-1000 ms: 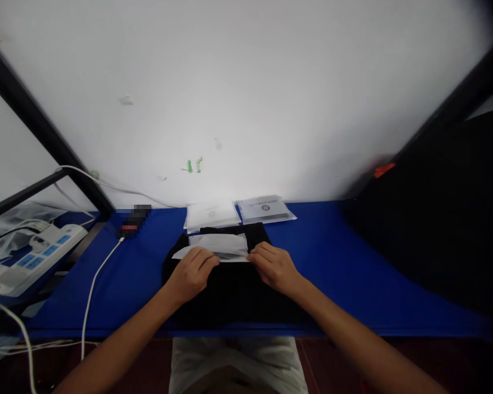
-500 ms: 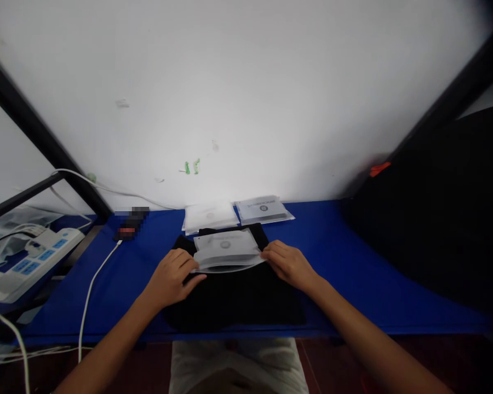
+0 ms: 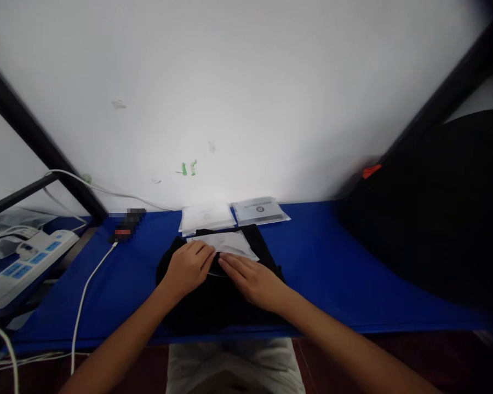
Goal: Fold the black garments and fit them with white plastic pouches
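A frosted zip pouch [image 3: 235,241] lies on a folded black cloth [image 3: 222,314] in front of me. Its near edge gapes slightly, showing dark between the two layers. My left hand [image 3: 191,266] is closed with its fingertips pinching that edge near the middle. Just right of it, my right hand [image 3: 254,280] has its fingers pressed together at the same edge, thumb tucked under and mostly hidden. The hands nearly meet, and they cover much of the pouch's front.
Two more frosted pouches, a whiter one [image 3: 207,217] and a printed one [image 3: 263,210], lie against the wall on the blue table [image 3: 320,262]. At left are a dark device [image 3: 125,225] with a white cable and a power strip [image 3: 33,268]. A large black mass [image 3: 435,219] stands right.
Both hands have moved inward from the pouch's two near corners to the middle of its opening. The pouch's near edge has been drawn up under the fingers. The view has shifted slightly.
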Available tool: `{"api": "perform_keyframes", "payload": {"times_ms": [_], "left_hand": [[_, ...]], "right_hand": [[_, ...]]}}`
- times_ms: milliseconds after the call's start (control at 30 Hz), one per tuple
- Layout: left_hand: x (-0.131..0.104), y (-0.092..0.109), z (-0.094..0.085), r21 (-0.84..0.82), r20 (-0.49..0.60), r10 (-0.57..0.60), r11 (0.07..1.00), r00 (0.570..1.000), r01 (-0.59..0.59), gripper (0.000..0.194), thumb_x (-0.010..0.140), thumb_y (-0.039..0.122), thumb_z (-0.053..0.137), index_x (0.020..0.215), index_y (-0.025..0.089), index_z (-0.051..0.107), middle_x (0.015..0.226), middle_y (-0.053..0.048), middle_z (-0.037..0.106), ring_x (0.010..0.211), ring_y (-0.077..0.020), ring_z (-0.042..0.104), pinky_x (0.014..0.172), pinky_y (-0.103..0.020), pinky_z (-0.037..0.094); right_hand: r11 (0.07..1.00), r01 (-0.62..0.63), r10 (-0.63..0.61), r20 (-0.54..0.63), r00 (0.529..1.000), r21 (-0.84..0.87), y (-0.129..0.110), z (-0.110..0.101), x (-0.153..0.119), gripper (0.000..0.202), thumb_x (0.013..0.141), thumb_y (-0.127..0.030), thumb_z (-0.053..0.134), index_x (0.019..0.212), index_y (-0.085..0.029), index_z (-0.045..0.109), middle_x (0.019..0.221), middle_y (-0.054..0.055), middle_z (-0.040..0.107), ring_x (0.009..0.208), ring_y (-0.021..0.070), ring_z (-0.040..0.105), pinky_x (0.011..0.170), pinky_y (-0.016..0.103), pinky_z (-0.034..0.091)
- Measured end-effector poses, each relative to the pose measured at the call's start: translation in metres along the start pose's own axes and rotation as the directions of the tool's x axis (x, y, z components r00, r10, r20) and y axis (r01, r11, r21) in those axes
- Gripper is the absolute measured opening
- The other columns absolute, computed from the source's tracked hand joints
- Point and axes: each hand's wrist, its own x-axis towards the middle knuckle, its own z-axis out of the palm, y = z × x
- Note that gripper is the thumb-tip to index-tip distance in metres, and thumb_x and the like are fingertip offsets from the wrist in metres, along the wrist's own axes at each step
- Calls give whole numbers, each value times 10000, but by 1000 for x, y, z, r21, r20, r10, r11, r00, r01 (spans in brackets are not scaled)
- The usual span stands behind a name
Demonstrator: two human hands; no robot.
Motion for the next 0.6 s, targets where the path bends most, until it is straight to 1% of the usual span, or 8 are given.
{"api": "perform_keyframes", "payload": {"times_ms": [100, 167, 200, 300, 367, 433, 533, 600], "left_hand": [[0, 0, 1, -17, 16, -9, 1000, 1000, 9, 209, 983, 208, 433, 933, 184, 634, 843, -60, 667, 817, -204, 631, 789, -350, 525], [-4, 2, 5, -69, 82, -24, 997, 996, 30, 203, 959, 170, 442, 1039, 180, 628, 984, -85, 687, 938, -221, 638, 873, -378, 523], [-8, 3, 8, -97, 139, -28, 994, 990, 42, 264, 926, 127, 455, 1139, 175, 603, 1110, -103, 674, 1044, -236, 623, 932, -397, 508], [-21, 7, 21, -126, 346, -58, 986, 936, 108, 711, 749, -24, 450, 1432, 158, 383, 1452, -135, 484, 1342, -281, 446, 1077, -474, 416], [-29, 8, 27, -119, 442, -87, 981, 893, 154, 869, 669, -72, 405, 1498, 157, 276, 1519, -132, 401, 1414, -291, 351, 1104, -526, 374], [-33, 4, 27, -136, 452, -91, 976, 887, 169, 885, 666, -88, 358, 1508, 168, 263, 1528, -124, 389, 1425, -274, 340, 1107, -538, 369], [-28, -9, 17, -175, 287, -55, 979, 956, 109, 824, 715, -81, 322, 1490, 197, 318, 1506, -101, 429, 1401, -221, 388, 1130, -489, 367], [-18, -21, 10, -162, 113, -25, 986, 993, 44, 770, 755, -65, 315, 1472, 212, 357, 1471, -82, 481, 1390, -194, 405, 1156, -464, 341]], "right_hand": [[980, -199, 196, 184, 963, -1, -3, 17, 20, 577, 849, -70, 483, 1417, -31, 386, 1249, 241, 600, 1105, 304, 614, 919, 438, 535], [967, -252, 246, 285, 926, -16, 1, 28, 28, 581, 836, -81, 508, 1408, -45, 411, 1205, 234, 627, 1036, 308, 646, 867, 433, 552], [969, -245, 243, 312, 918, -31, 4, 32, 30, 550, 849, -88, 506, 1394, -53, 436, 1193, 233, 635, 1024, 308, 652, 857, 431, 552], [982, -167, 186, 326, 927, -85, 12, 36, 28, 420, 907, -99, 477, 1323, -68, 520, 1173, 236, 649, 1034, 305, 653, 852, 437, 543], [994, -56, 79, 275, 958, -90, 14, 31, 21, 328, 927, -122, 484, 1238, -91, 587, 1102, 202, 686, 986, 292, 665, 808, 427, 549], [989, 117, -103, 141, 985, -89, 12, 22, 11, 251, 939, -149, 495, 1146, -120, 634, 1035, 155, 712, 950, 266, 665, 778, 407, 544], [933, 339, -354, -128, 927, -120, 3, 3, -4, 217, 939, -155, 504, 1084, -157, 665, 1055, 102, 719, 999, 224, 641, 837, 386, 513], [906, 404, -424, -245, 872, -129, -3, -9, -11, 210, 926, -155, 518, 1054, -168, 684, 1078, 75, 720, 1037, 211, 627, 906, 386, 489]]}}
